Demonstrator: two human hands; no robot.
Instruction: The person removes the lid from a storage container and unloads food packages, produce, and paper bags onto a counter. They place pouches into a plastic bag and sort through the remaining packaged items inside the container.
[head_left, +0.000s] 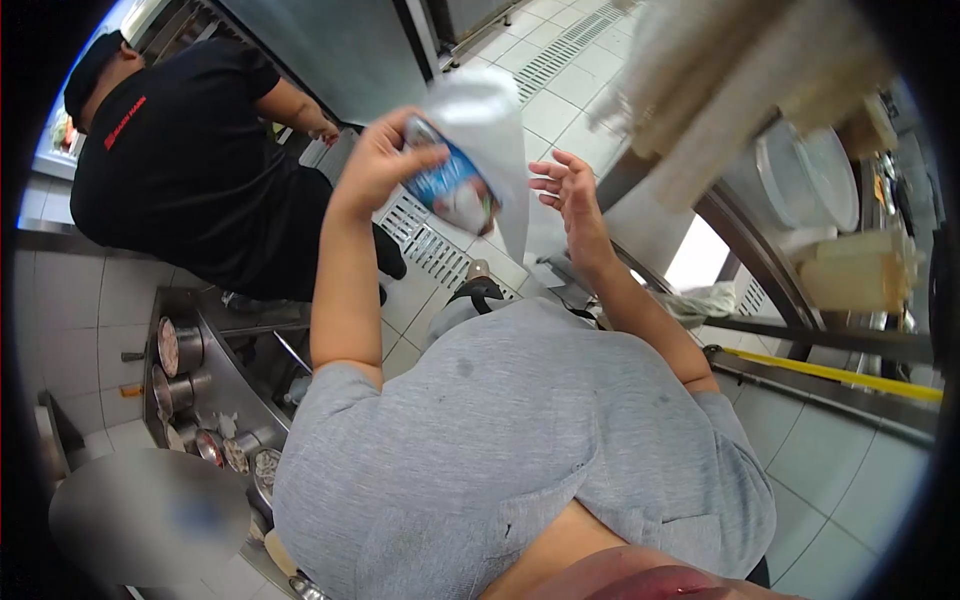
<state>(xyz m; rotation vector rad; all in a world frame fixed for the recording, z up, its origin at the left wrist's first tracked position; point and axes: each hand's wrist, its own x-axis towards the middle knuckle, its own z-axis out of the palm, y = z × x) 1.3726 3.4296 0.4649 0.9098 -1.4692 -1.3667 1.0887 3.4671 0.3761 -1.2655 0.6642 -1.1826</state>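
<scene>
At upper centre, the left hand (385, 165) grips a blue pack (447, 188) beside a white bag (490, 105); just right of these, the right hand (572, 205) is open.

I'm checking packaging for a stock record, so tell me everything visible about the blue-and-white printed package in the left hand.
The blue-and-white printed package has a mostly blue face with pale lettering too blurred to read, and a whitish patch toward its lower end. Its corners look rounded; I cannot tell whether it is a can or pouch. It is tilted, held in the air. The left hand grips its upper end, thumb across the face. A white, film-like sheet shows beside it.
</scene>
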